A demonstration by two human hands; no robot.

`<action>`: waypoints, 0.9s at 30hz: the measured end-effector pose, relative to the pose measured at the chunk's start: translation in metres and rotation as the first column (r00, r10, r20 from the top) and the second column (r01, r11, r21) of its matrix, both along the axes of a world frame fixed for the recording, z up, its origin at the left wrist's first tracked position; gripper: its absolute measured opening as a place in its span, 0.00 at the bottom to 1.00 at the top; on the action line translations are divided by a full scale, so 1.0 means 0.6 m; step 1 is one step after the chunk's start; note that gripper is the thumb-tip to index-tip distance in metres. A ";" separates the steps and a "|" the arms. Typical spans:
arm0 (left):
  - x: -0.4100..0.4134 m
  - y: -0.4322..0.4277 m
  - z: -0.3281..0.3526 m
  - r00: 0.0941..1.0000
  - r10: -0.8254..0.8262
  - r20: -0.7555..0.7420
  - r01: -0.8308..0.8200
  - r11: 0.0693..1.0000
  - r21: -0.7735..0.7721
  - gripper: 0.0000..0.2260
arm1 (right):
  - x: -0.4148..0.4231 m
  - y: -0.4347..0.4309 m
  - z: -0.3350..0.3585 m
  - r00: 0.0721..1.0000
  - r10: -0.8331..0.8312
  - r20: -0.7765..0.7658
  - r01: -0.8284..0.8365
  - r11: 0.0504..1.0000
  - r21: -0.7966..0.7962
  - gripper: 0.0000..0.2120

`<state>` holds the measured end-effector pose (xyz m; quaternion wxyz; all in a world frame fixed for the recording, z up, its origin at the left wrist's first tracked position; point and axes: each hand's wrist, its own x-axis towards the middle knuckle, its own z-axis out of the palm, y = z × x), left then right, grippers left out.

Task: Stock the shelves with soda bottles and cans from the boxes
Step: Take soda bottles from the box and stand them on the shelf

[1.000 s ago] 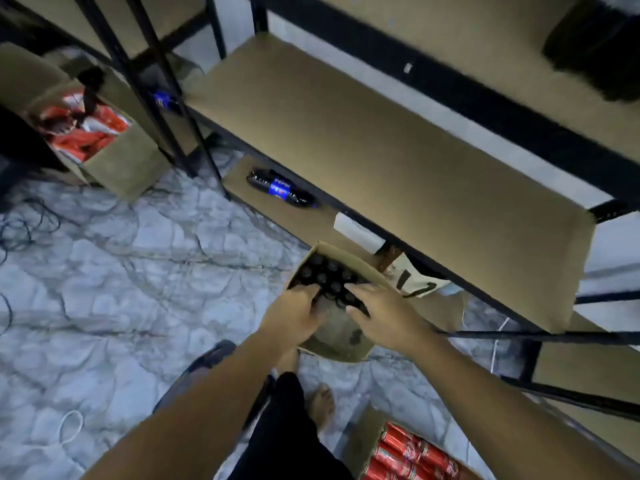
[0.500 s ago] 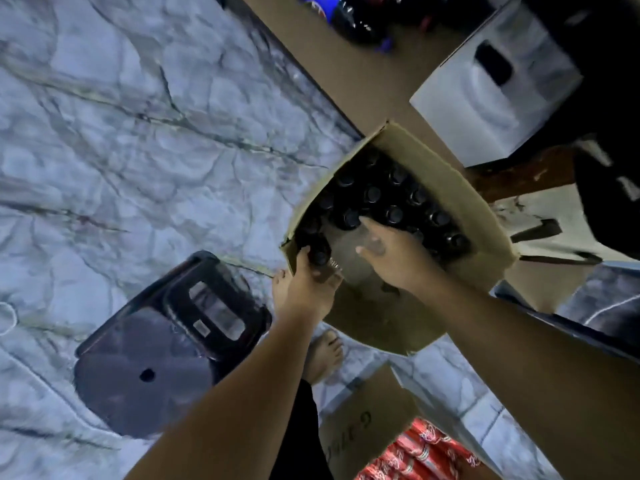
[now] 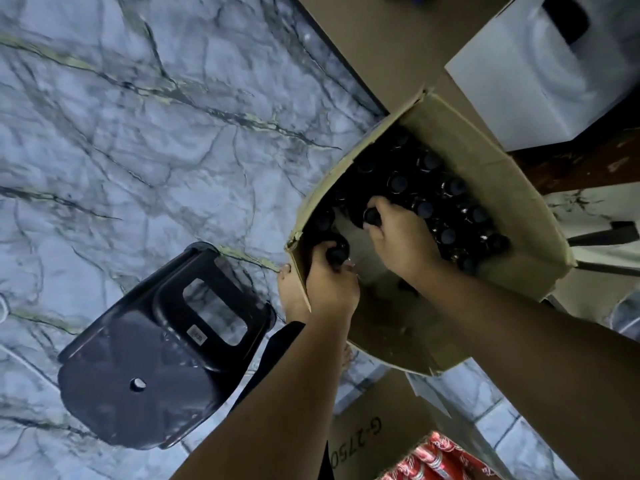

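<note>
Where dark bottles (image 3: 398, 181) crowd box (image 3: 485, 161), perhaps cola

The marbled floor (image 3: 138, 133) carries a black stool (image 3: 156, 358) beside an open cardboard box (image 3: 502, 188).

The floor (image 3: 138, 133) across the left of the frame was pale marble-look tile, smooth with a soft sheen. The open box (image 3: 485, 161) at centre right was matt brown cardboard with ragged edges. The bottles (image 3: 398, 181) inside were dark and glossy, with smooth black caps. A stool (image 3: 138, 358) at lower left was smooth, shiny black plastic. The white box (image 3: 540, 74) at upper right looked smooth and matt. At the bottom edge, red packs (image 3: 436, 462) were wrapped in shiny film.
</note>
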<state>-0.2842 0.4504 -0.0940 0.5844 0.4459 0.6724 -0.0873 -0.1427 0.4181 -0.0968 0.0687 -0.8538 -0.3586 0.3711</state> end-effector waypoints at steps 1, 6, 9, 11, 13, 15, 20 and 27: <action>-0.001 0.000 0.018 1.000 -0.015 -0.003 0.015 0.999 0.029 0.17 | -0.001 -0.004 0.014 1.000 -0.003 -0.005 0.003 1.000 0.010 0.14; -0.008 0.006 0.159 0.984 -0.169 0.055 0.156 0.971 0.180 0.14 | -0.003 -0.028 0.142 1.000 0.018 0.020 -0.020 0.994 0.105 0.13; -0.024 0.010 0.274 0.937 -0.341 0.080 0.301 0.900 0.315 0.12 | 0.002 -0.042 0.263 0.997 0.033 0.071 -0.044 0.985 0.167 0.12; -0.034 0.019 0.362 0.886 -0.460 0.059 0.398 0.819 0.414 0.12 | 0.004 -0.055 0.361 0.995 0.033 0.090 -0.054 0.969 0.241 0.11; -0.041 0.036 0.466 0.838 -0.539 0.088 0.440 0.762 0.475 0.12 | 0.004 -0.071 0.474 0.995 0.003 0.102 -0.036 0.943 0.331 0.08; -0.047 0.055 0.580 0.769 -0.629 0.112 0.481 0.686 0.546 0.10 | 0.001 -0.092 0.591 0.988 -0.034 0.151 -0.031 0.912 0.410 0.07; -0.056 0.094 0.848 0.609 -0.771 0.185 0.430 0.517 0.740 0.10 | -0.006 -0.131 0.867 0.961 -0.118 0.251 -0.043 0.829 0.557 0.12; -0.032 0.108 1.167 0.413 -0.910 0.043 0.269 0.166 0.949 0.08 | -0.036 -0.182 1.174 0.906 -0.262 0.334 -0.066 0.691 0.720 0.08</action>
